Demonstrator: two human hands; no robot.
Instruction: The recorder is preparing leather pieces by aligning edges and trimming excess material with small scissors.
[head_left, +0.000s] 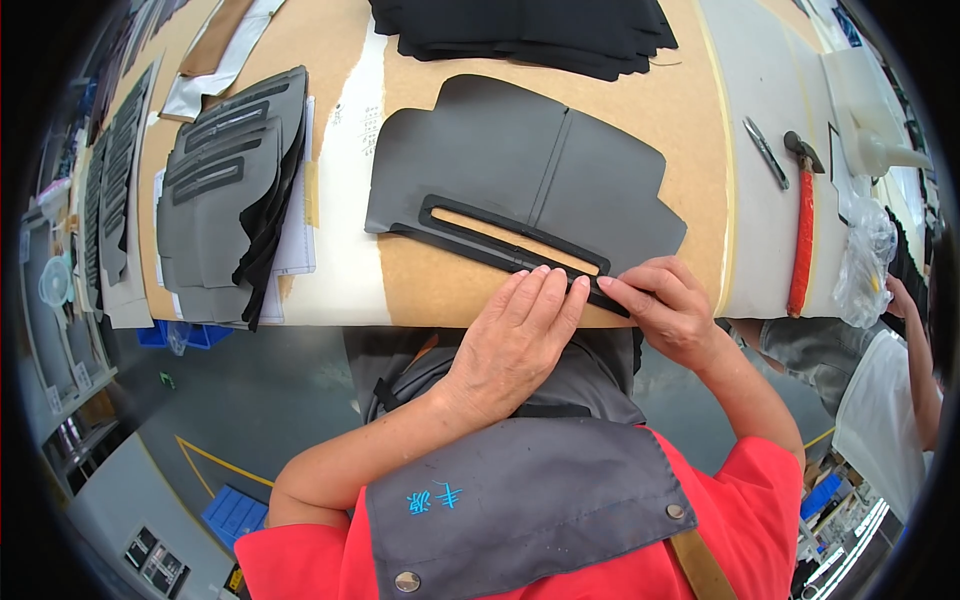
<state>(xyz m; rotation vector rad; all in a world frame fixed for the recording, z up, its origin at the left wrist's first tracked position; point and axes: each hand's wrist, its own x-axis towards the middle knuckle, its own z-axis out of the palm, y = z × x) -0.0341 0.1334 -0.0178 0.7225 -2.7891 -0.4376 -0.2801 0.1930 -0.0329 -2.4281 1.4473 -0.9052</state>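
A dark grey cut panel point(525, 170) lies on the tan work surface, with a black-edged long slot point(515, 230) and a narrow black strip along its near edge. My left hand point(505, 350) is open, fingers extended and lying over the strip at the near edge. Just right of it, my right hand point(670, 310) has thumb and fingers closed on the black strip’s end, index finger curled. A stack of black fabric pieces point(520, 30) lies beyond the panel.
Stacked grey panels point(220, 190) are at left. A red-handled hammer point(800, 250), a pen point(765, 150) and crumpled plastic point(865, 265) lie right. Another person’s arm point(920, 360) is at far right. The table’s front edge runs below my hands; blue bins point(230, 515) stand lower left.
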